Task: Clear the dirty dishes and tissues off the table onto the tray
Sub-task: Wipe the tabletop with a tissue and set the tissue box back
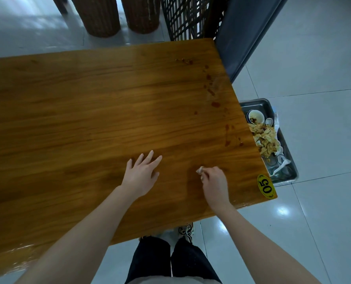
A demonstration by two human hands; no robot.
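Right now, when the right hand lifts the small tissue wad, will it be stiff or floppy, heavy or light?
Probably soft and floppy: the tissue wad looks crumpled where the right hand pinches it. Likely very light, since fingertips alone hold it. It may be damp, given the reddish stains nearby.

Dim, soft-focus, wide-angle edge warping

Mostly hidden in the curled fingers of the right hand [214,181]: a tissue [199,171], only its white tip poking out. Left part of the tray [258,104] tucked behind the edge of the surface [88,109], bowl [255,116] partly covered too. Clear things at the tray's near end too blurry to name. Surface cut off at the left. Shoe [186,230] half hidden under the surface.
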